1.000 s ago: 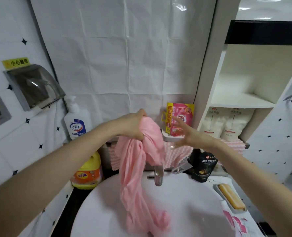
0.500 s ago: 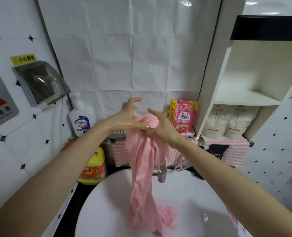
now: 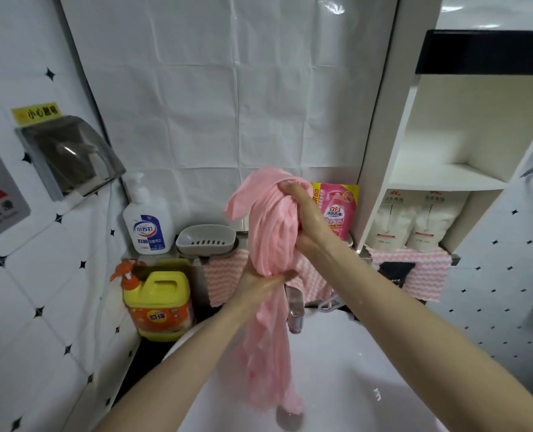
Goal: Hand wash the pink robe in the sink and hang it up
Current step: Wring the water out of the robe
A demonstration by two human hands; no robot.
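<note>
Both left hand (image 3: 255,286) and right hand (image 3: 309,218) grip bunched, ropy pink robe (image 3: 268,232).

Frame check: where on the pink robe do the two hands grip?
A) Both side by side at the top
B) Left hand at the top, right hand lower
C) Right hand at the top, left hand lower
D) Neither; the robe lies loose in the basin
C: the right hand grips the bunched top of the pink robe, the left hand holds it lower, and the rest hangs into the sink.
</note>
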